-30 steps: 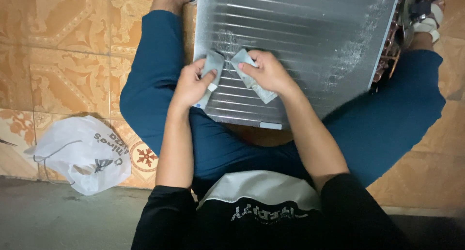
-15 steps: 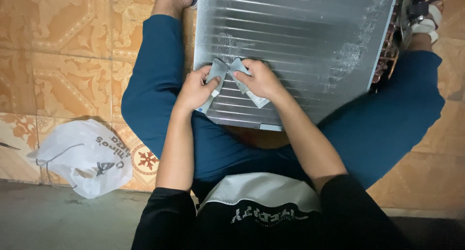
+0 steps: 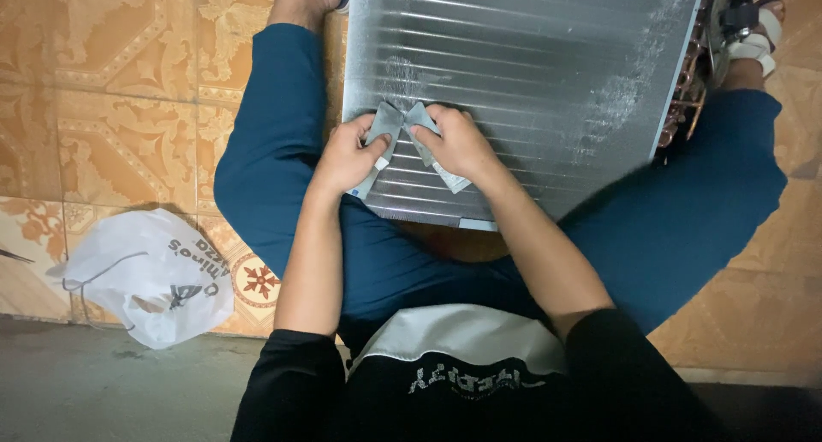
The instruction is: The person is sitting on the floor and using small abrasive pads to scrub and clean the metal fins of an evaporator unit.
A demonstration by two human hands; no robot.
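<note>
Tiled floor (image 3: 103, 108), white bag (image 3: 150, 275) nearby

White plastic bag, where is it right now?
In the head view, the white plastic bag lies on the tiled floor at the lower left, beside the person's left knee, apart from both hands on the finned metal panel.
</note>
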